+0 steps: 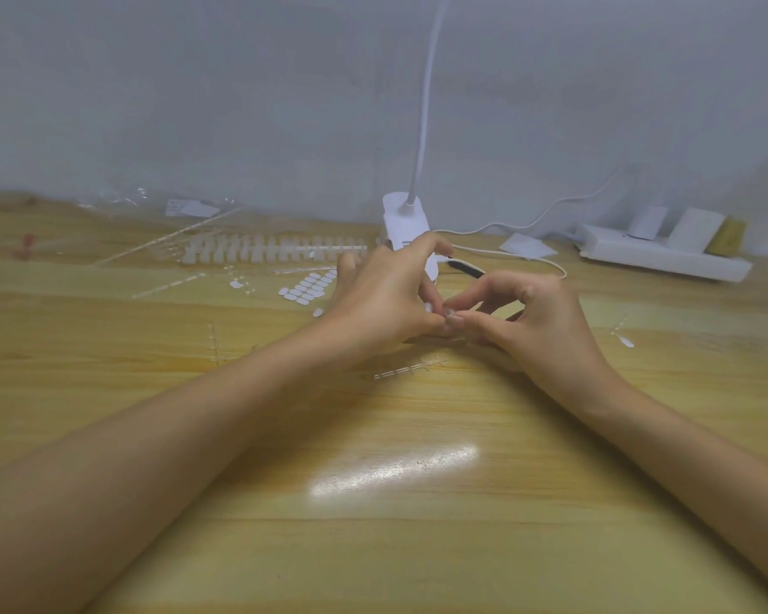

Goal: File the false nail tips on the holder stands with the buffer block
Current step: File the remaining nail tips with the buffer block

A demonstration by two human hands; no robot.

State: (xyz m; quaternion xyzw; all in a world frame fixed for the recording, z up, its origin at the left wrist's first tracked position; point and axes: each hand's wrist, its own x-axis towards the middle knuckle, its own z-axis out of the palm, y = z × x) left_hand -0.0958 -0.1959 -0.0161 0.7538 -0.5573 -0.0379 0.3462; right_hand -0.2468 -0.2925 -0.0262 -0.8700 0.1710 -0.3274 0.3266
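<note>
Wood-grain table (417, 547), and over on the left a row of white false nail tips (276, 249) lies near the wall, a sheet of white oval stickers (310, 287) just in front of it. Left hand (382, 299) has its fingers curled, tips closing on a small pale nail tip (453, 313) at mid-table, with a black-and-white file (466, 268) poking out beyond them, gripped or not I cannot tell. Right hand (533, 321) meets it, thumb and forefinger pinching that same tip, the other fingers bent; a white power strip (661, 257) sits far right by the wall
</note>
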